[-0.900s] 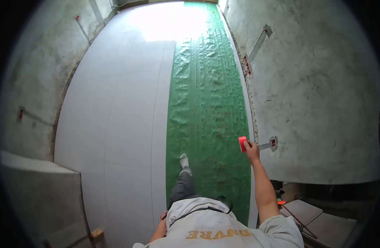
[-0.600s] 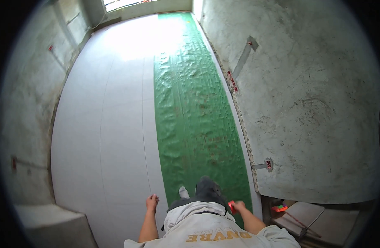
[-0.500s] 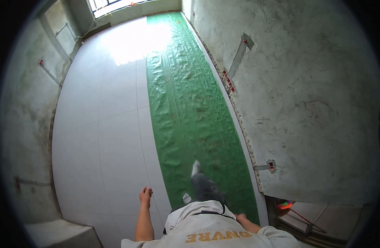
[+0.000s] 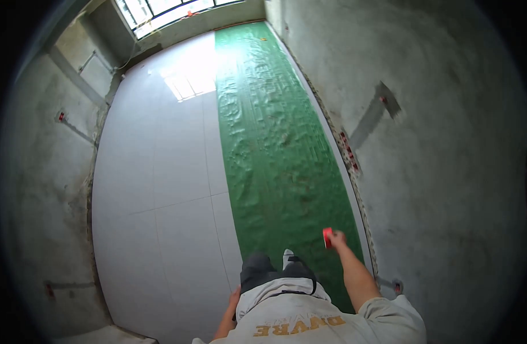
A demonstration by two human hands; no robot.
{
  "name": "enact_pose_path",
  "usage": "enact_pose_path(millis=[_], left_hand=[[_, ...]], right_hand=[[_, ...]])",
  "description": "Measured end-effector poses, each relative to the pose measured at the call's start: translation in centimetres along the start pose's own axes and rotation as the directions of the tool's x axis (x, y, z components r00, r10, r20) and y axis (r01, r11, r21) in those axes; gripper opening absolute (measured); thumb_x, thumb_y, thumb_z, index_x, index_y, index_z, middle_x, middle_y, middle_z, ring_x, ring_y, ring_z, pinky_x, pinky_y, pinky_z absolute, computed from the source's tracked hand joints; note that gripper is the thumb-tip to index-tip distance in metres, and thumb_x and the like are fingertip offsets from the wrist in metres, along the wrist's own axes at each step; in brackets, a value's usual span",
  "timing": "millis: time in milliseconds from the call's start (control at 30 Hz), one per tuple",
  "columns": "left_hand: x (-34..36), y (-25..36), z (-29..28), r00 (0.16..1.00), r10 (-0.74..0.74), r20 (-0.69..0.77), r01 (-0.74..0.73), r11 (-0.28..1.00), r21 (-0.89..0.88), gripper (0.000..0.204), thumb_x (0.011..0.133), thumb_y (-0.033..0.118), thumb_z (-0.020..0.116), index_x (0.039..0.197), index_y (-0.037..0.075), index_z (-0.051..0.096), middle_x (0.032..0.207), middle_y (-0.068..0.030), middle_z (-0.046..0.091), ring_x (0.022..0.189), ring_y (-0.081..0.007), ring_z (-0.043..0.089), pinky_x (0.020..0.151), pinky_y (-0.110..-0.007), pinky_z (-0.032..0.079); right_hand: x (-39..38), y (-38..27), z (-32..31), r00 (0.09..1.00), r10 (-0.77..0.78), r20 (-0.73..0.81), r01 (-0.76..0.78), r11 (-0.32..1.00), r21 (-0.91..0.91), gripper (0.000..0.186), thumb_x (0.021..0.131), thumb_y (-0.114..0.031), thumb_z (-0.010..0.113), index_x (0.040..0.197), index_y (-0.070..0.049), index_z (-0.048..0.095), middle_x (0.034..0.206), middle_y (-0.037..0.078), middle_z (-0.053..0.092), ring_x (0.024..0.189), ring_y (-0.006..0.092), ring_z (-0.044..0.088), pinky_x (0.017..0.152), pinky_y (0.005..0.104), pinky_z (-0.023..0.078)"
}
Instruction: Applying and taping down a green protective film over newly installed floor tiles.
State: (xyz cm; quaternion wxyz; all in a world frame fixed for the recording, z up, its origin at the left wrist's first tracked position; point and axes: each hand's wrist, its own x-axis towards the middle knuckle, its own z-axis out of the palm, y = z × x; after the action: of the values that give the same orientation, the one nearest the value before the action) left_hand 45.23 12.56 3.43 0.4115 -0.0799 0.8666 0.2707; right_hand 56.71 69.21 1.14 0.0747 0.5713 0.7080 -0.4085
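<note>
My right hand [image 4: 338, 238] is closed on a red roll of tape [image 4: 327, 238], held out over the wrinkled green sheet [image 4: 283, 149]. My left hand [image 4: 235, 296] is low beside my left hip, against the dark trouser fabric, its fingers mostly hidden. Under my feet the green sheet forms a long strip along the right side of the floor. One white-socked foot [image 4: 287, 254] shows on it just beyond my trouser leg.
Pale large tiles [image 4: 154, 160] cover the left floor. Rough grey walls [image 4: 447, 183] with cable chases stand on both sides, a narrow pale border [image 4: 341, 172] beside the right one. At the far end are a barred window [image 4: 160, 14] and a small yellow object [image 4: 264, 39] on the sheet.
I have moved forward between the walls. My left hand has dropped back to my hip. My right hand, low by my side a moment ago, has swung forward again with the red roll.
</note>
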Motion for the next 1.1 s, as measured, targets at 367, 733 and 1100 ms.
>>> enact_pose_path(millis=[367,733,1100], left_hand=[[16.8,20.7,-7.0,0.952,-0.302,0.037,0.304,0.937,-0.173,0.047,0.096,0.036,0.071,0.127,0.001,0.07,0.106,-0.0123,0.077,0.091,-0.026,0.073,0.078,-0.039,0.057],[45.2,58.0,-28.0,0.996,0.078,-0.052,-0.094,0.764,-0.638,0.042,0.103,0.032,0.064,0.13,0.001,0.063,0.104,-0.0109,0.074,0.083,-0.0186,0.071,0.068,-0.031,0.054],[55.7,78.6,-32.2,0.995,0.044,0.087,-0.035,0.994,-0.107,0.043,0.099,0.037,0.07,0.123,0.002,0.069,0.098,-0.0084,0.074,0.084,-0.017,0.068,0.069,-0.03,0.053]], right_hand=[[20.4,-34.0,-9.2,0.908,-0.407,-0.095,0.417,0.898,0.142,0.045,0.093,-0.035,0.077,0.12,0.001,0.072,0.109,0.015,0.077,0.099,0.0194,0.072,0.088,0.0368,0.056],[18.0,-14.9,2.0,0.834,0.504,0.223,-0.303,0.758,-0.578,0.064,0.078,-0.052,0.085,0.112,0.001,0.077,0.114,0.017,0.077,0.1,0.0263,0.076,0.086,0.041,0.06],[62.0,-62.1,-3.2,0.996,0.086,-0.001,-0.086,0.996,-0.023,0.043,0.082,-0.033,0.084,0.109,-0.001,0.079,0.105,0.017,0.078,0.095,0.0254,0.075,0.084,0.0422,0.06]])
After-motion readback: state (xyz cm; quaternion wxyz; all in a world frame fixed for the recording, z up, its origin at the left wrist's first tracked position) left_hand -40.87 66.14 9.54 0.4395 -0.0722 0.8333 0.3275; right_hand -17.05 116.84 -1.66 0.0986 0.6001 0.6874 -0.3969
